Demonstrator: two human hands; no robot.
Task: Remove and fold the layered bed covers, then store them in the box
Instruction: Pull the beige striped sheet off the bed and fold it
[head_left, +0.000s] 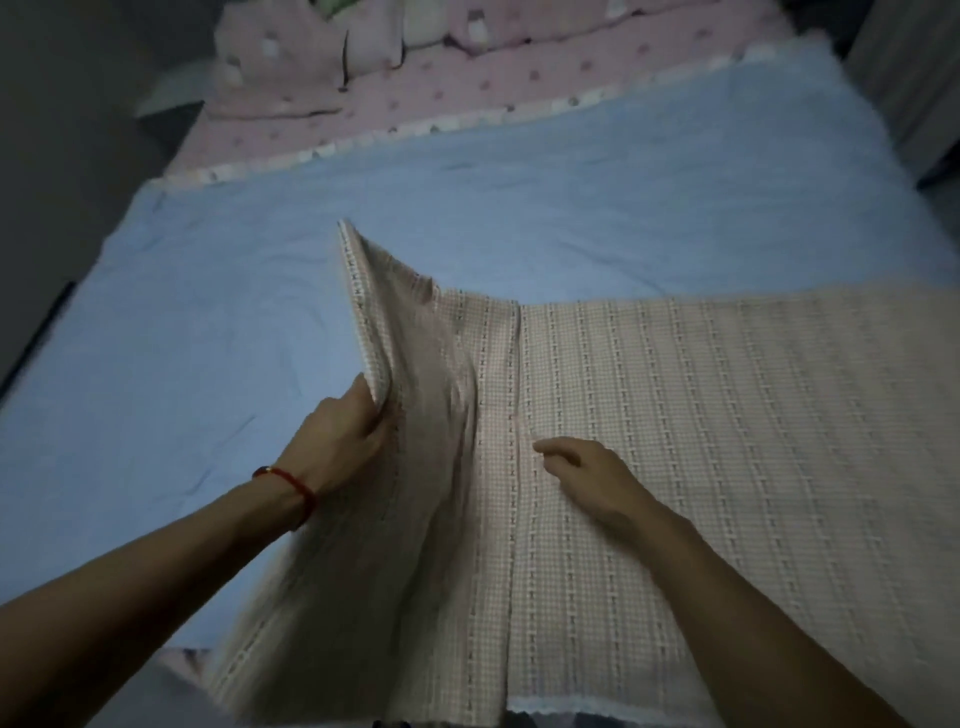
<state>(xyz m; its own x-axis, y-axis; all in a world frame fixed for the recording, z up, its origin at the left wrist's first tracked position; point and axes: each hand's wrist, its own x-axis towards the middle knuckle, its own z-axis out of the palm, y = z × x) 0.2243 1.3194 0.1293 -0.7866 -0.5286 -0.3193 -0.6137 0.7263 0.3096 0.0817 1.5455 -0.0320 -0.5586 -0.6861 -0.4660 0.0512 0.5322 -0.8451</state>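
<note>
A pink checked cover lies partly folded across the near right of the bed, on top of a light blue cover. My left hand, with a red string at the wrist, grips the checked cover's left edge and lifts it up off the bed. My right hand rests on the flat part of the checked cover beside a lengthwise crease, forefinger stretched out and the other fingers loosely curled. No box is in view.
A pink patterned sheet covers the head of the bed, with pillows or bedding in the same print piled at the far end. Dark floor runs along the left side of the bed, and a grey wall stands at the right.
</note>
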